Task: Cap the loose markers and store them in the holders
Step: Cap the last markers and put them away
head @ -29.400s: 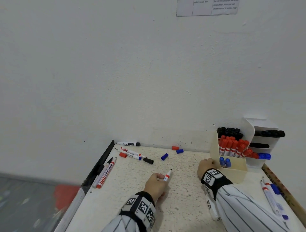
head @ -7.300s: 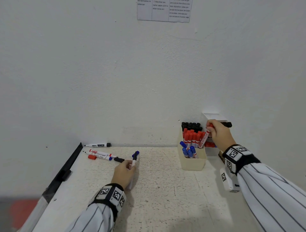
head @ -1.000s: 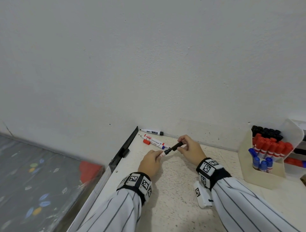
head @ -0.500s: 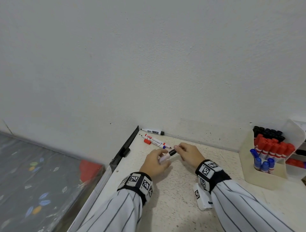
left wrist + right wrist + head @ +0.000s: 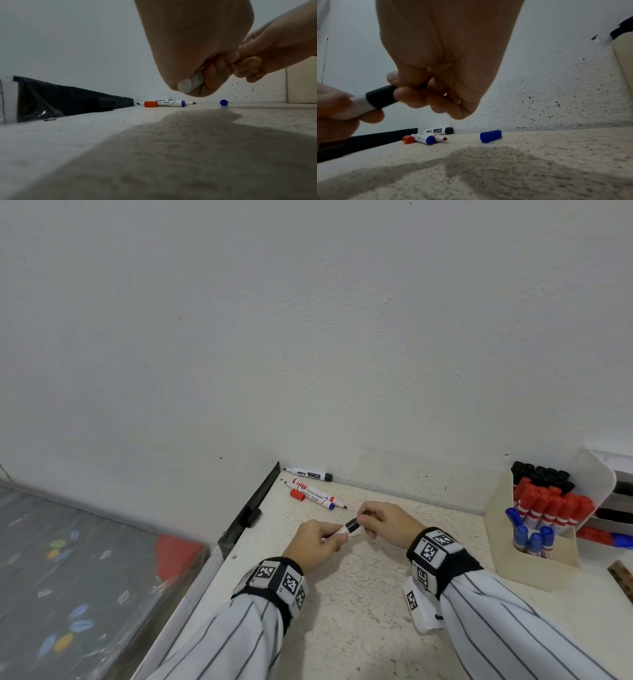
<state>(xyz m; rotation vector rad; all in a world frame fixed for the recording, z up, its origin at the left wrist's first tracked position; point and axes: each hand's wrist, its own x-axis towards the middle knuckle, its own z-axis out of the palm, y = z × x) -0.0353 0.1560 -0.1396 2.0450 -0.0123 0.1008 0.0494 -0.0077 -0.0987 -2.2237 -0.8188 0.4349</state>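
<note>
Speckled table [image 5: 359,594], "DIY" marker [image 5: 308,473] against wall [image 5: 308,337], unheld.

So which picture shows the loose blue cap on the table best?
The right wrist view: the small blue plastic cap lies sideways, large and unblocked. The left wrist view shows it end-on and tiny. In the head view, the hands hide it.
</note>
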